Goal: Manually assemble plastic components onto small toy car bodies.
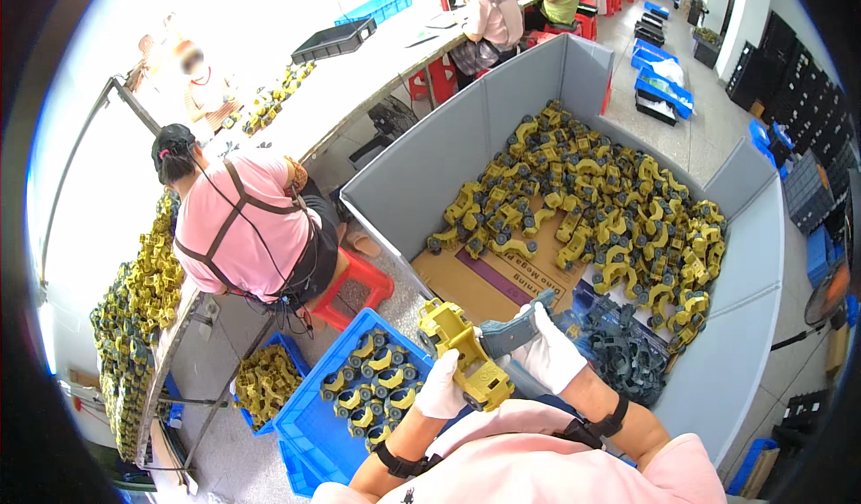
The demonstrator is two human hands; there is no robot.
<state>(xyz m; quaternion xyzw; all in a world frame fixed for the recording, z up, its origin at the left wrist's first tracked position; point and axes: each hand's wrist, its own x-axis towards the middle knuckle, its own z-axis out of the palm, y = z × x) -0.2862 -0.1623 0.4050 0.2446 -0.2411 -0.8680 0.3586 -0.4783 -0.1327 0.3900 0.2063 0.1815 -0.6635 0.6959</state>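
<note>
Yellow body in the left grip, grey part in the right

Beyond my hands spreads the grey-walled bin (448, 165); the blue crate (309, 407) sits lower left. Between them, raised before the torso, is the yellow toy vehicle (468, 350), with my left grip (440, 388) closed around its side. My right grip (551, 353) clasps the slimmer dark grey part (508, 334), angled toward it. I'd brace the body, line the part up square and press gently, never forcing a skewed fit. My gloves hide both undersides; whether the pieces touch or already join, I cannot tell.
</note>
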